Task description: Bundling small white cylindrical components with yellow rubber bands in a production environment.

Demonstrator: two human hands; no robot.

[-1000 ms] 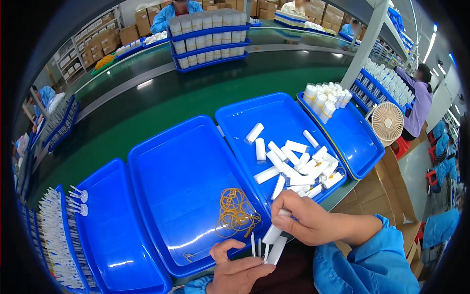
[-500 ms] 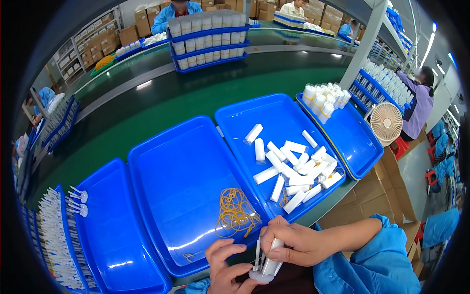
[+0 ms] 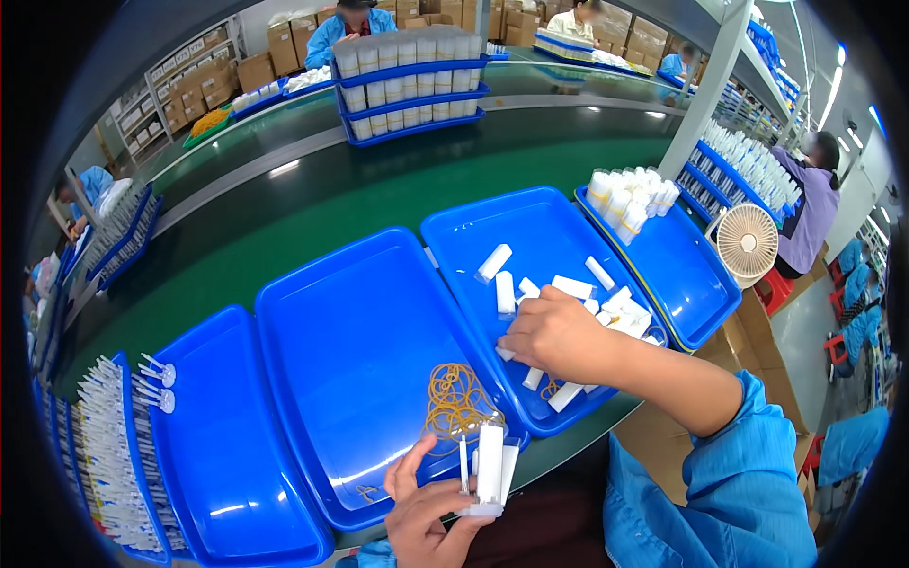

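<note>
My left hand [image 3: 428, 519] pinches a white base [image 3: 481, 509] at the front edge of the trays. From this base rise a thin white post [image 3: 464, 464] and white oblong pieces [image 3: 490, 464], upright and side by side. My right hand [image 3: 559, 331] is over the blue tray [image 3: 483, 208] of loose white blocks [image 3: 572, 287], some with clear film at the ends. Its fingers curl down on one block [image 3: 505, 354], whose end shows by the fingertips; the thumb is hidden. Tan rubber bands [image 3: 454, 402] lie tangled in the tray [image 3: 350, 312] beside my left hand.
At left, a blue tray [image 3: 213, 426] holds a few white stemmed parts [image 3: 161, 383] beside racks of similar parts [image 3: 118, 464]. Banded white bundles [image 3: 630, 199] stand in the right tray [image 3: 696, 284], near a fan [image 3: 746, 244]. Stacked trays [image 3: 412, 85] and co-workers are beyond.
My right hand has left the white pieces at my left hand and moved up to the loose blocks. My left hand still holds the base, now turned more upright and slightly further left.
</note>
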